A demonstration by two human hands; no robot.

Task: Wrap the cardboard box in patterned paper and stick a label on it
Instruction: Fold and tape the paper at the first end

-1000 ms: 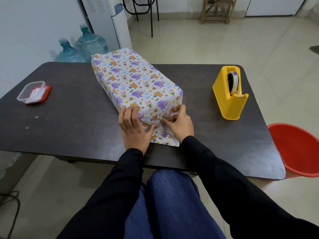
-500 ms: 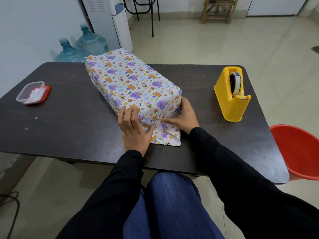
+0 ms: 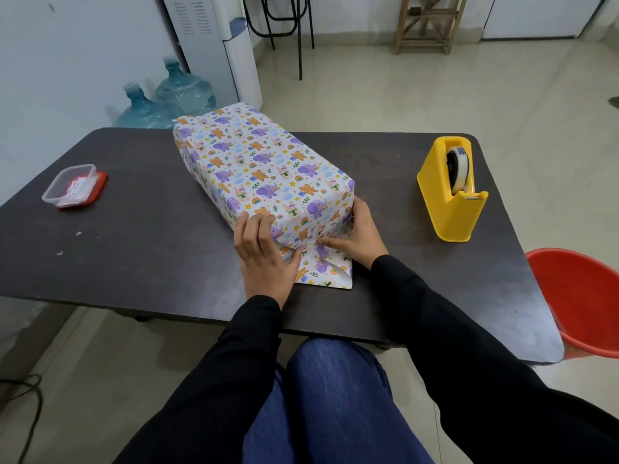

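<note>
A long box wrapped in white paper printed with purple elephants and orange bears (image 3: 258, 159) lies on the dark table (image 3: 140, 249), its near end facing me. My left hand (image 3: 261, 252) presses flat on the near left corner, fingers over the top edge. My right hand (image 3: 355, 236) holds the near right corner, its fingers pushing the side fold inward. A loose paper flap (image 3: 326, 271) lies flat on the table between my hands. The cardboard itself is hidden under the paper.
A yellow tape dispenser (image 3: 452, 192) with a roll stands on the table's right side. A small clear container on a red lid (image 3: 73, 185) sits at the left. A red bucket (image 3: 579, 296) is beyond the right edge; water bottles (image 3: 160, 102) stand behind.
The box's far end has swung to the left. My right hand slid from the front face around to the right corner. My left hand stayed in place.
</note>
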